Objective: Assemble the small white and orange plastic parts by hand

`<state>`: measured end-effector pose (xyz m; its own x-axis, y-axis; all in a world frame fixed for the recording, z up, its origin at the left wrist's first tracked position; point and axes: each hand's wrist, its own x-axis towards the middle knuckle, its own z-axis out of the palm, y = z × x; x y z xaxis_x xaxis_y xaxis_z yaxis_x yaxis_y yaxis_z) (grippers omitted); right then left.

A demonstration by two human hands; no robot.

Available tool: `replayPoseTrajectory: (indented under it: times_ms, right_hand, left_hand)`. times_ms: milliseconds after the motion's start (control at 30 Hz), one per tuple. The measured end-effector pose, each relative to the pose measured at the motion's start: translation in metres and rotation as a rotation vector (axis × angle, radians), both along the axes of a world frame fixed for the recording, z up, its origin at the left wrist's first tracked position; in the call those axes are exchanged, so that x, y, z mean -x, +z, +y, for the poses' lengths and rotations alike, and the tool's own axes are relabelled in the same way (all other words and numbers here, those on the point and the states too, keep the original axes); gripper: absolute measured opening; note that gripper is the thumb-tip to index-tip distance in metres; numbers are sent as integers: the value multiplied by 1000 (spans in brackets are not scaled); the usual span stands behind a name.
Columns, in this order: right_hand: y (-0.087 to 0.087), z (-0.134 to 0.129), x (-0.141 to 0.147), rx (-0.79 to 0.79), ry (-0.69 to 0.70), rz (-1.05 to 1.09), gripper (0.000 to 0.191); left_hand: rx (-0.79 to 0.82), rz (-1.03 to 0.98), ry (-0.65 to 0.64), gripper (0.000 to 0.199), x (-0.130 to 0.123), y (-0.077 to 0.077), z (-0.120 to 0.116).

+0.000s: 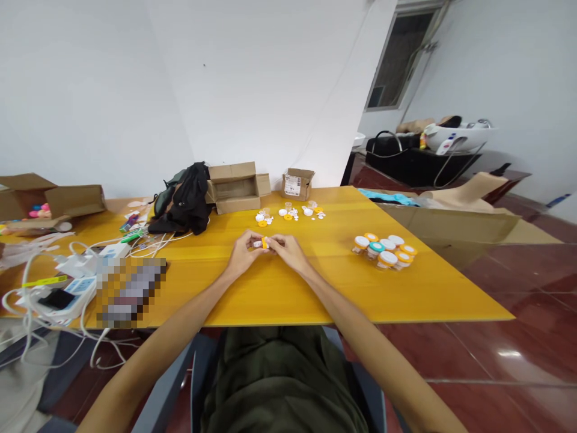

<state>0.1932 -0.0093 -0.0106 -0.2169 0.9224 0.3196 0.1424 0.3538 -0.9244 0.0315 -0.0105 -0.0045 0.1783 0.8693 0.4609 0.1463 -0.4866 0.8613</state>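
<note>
Above the middle of the table, my left hand [244, 250] and my right hand [288, 249] meet with their fingertips closed round an orange lid [264, 243]. The lid stands on edge, and a small white part [257, 244] shows on its left side by my left fingers. How the two pieces fit together is too small to tell. Beyond my hands lie three loose groups of small white parts [308, 211], with orange lids [262, 224] and clear cups [288, 205] among them. To the right stands a cluster of small clear jars with white, orange and teal lids [386, 258].
Cardboard boxes [235, 205] and a black bag [183, 201] stand along the wall. Power strips with white cables [76, 297] and a blurred-out flat object [133, 291] occupy the left side. The table's right edge [433, 249] slants towards a large carton [446, 231].
</note>
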Motion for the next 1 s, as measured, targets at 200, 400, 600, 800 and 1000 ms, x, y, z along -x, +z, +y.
replayPoseTrajectory:
  times_ms: [200, 400, 600, 800, 1000]
  right_hand:
    - [2, -1, 0, 24, -17, -58, 50]
    - [4, -1, -1, 42, 68, 62, 36]
    - [5, -2, -3, 62, 103, 42, 37]
    - [8, -4, -2, 140, 68, -27, 56]
    - [10, -3, -3, 159, 66, -71, 60]
  left_hand:
    - [17, 3, -27, 27, 0, 2, -1]
    - [114, -46, -22, 32, 0, 5, 0]
    - [111, -12, -35, 31, 0, 3, 0]
    - [6, 42, -39, 27, 0, 1, -2]
    - [102, -11, -86, 32, -1, 5, -3]
